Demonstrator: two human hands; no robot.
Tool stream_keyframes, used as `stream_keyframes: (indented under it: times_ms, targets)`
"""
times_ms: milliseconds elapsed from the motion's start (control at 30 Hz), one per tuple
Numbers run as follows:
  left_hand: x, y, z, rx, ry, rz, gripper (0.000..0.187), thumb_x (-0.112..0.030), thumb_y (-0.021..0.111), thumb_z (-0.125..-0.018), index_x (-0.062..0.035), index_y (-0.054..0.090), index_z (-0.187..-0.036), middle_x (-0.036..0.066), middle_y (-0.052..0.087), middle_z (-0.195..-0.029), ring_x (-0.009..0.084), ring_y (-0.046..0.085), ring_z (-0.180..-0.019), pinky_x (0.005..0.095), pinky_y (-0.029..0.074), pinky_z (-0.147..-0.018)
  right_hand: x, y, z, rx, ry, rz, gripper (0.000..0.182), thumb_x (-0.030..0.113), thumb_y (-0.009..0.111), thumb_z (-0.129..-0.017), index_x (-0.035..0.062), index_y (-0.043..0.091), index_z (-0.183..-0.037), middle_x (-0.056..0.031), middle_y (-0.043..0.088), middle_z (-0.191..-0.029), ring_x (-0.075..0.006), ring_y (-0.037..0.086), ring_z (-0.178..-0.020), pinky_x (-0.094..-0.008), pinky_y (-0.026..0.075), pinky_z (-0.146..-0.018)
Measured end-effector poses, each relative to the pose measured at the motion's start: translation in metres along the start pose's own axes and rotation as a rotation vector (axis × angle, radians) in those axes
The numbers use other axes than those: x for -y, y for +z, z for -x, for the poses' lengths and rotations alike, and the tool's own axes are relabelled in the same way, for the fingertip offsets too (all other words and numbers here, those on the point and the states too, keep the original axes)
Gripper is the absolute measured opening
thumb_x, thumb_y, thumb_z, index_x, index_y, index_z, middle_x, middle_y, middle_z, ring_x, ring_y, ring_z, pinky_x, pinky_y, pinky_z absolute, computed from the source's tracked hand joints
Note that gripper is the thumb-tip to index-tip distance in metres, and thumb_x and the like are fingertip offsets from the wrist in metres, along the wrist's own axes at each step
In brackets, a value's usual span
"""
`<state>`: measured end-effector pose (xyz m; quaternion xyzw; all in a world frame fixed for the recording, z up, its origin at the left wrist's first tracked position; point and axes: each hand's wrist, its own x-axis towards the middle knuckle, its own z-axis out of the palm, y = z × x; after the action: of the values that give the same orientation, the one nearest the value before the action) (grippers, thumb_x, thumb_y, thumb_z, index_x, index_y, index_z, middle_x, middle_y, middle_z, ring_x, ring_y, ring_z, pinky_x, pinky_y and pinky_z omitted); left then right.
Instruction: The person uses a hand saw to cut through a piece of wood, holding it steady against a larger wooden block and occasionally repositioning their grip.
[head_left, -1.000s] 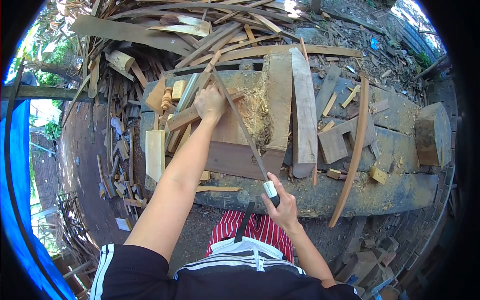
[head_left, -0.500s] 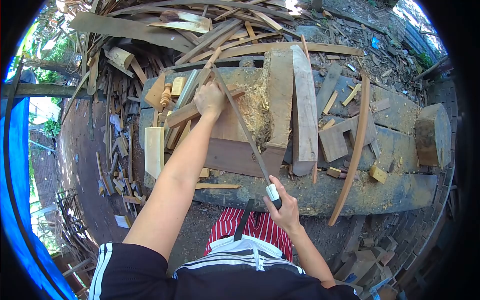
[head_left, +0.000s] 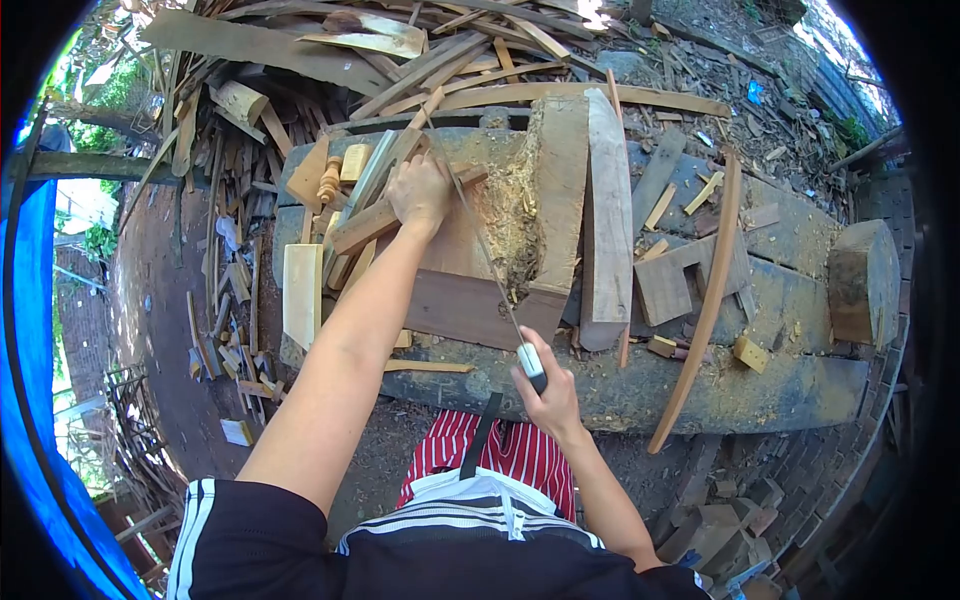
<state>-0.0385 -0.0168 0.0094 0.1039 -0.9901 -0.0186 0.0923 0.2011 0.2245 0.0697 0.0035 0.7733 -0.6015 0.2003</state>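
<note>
My right hand (head_left: 550, 393) is closed round the white-and-black handle of a handsaw (head_left: 490, 255). Its long thin blade slants away to the upper left, passing just right of my left hand (head_left: 418, 195). That hand is closed over a short brown wood piece (head_left: 365, 228), whose ends stick out on both sides of it. Beneath them is a large brown board (head_left: 460, 310), with sawdust and a rough hollow at its right. Whether the blade's teeth touch the wood piece cannot be made out.
The workbench (head_left: 600, 395) carries a thick grey beam (head_left: 607, 230), a curved wooden strip (head_left: 705, 310), a notched block (head_left: 665, 285) and a turned wooden piece (head_left: 329, 182). A stump-like block (head_left: 865, 280) stands at its right end. Scrap wood (head_left: 440, 70) is piled behind.
My right hand has moved forward and slightly left with the handsaw, and the blade now looks thinner, more edge-on. My left hand stays on the wood piece.
</note>
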Motion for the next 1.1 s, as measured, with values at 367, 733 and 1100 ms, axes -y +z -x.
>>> stream_keyframes:
  times_ms: [367, 733, 1100]
  targets:
    - [-0.003, 0.002, -0.003, -0.027, -0.01, -0.014, 0.032, -0.026, 0.049, -0.093, -0.0067, 0.073, -0.083, 0.011, 0.072, -0.093, 0.028, 0.068, -0.09, 0.0442, 0.052, -0.084, 0.007, -0.011, -0.017, -0.029, -0.041, 0.043, 0.056, 0.018, 0.065, -0.091, 0.0151, 0.047, -0.144, -0.0224, 0.071, -0.103, -0.0394, 0.071, -0.094, -0.0415, 0.055, -0.079]
    - [-0.003, -0.004, 0.004, 0.007, 0.086, 0.07, 0.031, -0.025, 0.049, -0.092, -0.0053, 0.071, -0.085, 0.011, 0.071, -0.096, 0.0293, 0.066, -0.095, 0.0436, 0.049, -0.089, 0.015, -0.01, -0.037, -0.036, 0.021, 0.009, 0.054, 0.019, 0.064, -0.093, 0.0144, 0.048, -0.145, -0.0168, 0.068, -0.12, -0.0273, 0.07, -0.101, -0.0363, 0.052, -0.088]
    - [-0.008, -0.002, -0.005, 0.036, -0.038, 0.181, 0.037, -0.033, 0.045, -0.098, -0.007, 0.07, -0.089, 0.014, 0.069, -0.102, 0.031, 0.065, -0.099, 0.0468, 0.05, -0.088, 0.014, 0.005, -0.051, -0.056, 0.112, -0.528, 0.021, 0.02, 0.062, -0.098, 0.0049, 0.049, -0.105, 0.0019, 0.044, -0.061, -0.0066, 0.042, -0.047, -0.0231, 0.035, -0.043]
